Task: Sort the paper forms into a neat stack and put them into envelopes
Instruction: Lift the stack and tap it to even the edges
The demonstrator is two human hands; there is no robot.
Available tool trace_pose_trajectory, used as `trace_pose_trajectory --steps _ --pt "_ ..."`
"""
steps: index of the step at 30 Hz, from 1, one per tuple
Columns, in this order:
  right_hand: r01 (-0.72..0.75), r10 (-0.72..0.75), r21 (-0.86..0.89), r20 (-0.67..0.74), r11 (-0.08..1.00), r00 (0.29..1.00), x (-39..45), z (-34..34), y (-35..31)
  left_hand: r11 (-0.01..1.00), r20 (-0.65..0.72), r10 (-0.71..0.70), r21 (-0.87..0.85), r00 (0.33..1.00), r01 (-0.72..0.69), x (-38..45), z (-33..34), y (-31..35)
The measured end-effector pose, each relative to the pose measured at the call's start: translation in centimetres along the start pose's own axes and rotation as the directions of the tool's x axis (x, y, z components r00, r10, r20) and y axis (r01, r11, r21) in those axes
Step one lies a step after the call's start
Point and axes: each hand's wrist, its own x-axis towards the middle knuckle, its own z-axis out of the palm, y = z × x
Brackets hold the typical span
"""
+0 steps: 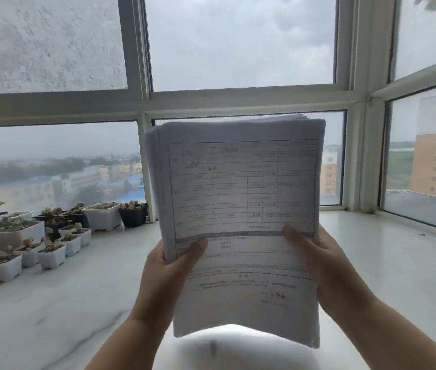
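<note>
Forms (243,209) held upright as a thick stack in both hands, raised above the sill (51,316) and in front of the window (238,49). Top sheet printed with a ruled table, text too blurred to read; upper edges of the sheets fanned unevenly, not squared. Bottom edge hanging clear of the sill, above a pale rounded shape too blurred to identify.

Left hand (168,271) gripping the stack's lower left edge, thumb curled over the front sheet, fingers hidden behind the paper. Right hand (318,263) gripping the lower right edge likewise, thumb pressed on the front near the table's bottom line, fingers out of sight behind.

Pots (38,236) of small succulents clustered at far left on the sill, mostly white, a few dark, well apart from the stack. Buildings (433,161) and grey sky beyond the glass; upper left pane frosted or dirty.
</note>
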Motion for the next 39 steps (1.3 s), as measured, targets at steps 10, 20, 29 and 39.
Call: trace_pose_trajectory --steps 10,20,29,39 --pt "-0.015 0.018 0.037 -0.089 0.999 0.996 0.3 0.5 0.0 0.993 -0.104 0.064 0.105 0.992 -0.053 -0.5 0.7 -0.1" --pt "-0.069 0.074 0.050 -0.118 0.996 0.990 0.1 -0.1 1.4 0.980 -0.109 0.052 0.198 0.993 -0.029 -0.8 0.8 0.1" --pt "0.030 -0.027 -0.229 0.015 0.973 1.000 1.2 0.0 0.5 0.986 -0.201 0.000 0.165 0.980 0.034 0.3 -0.6 1.5" --pt "-0.027 0.042 -0.288 0.047 0.957 0.998 2.2 -1.3 1.6 0.993 -0.184 0.089 -0.064 0.979 -0.102 3.3 1.1 9.4"
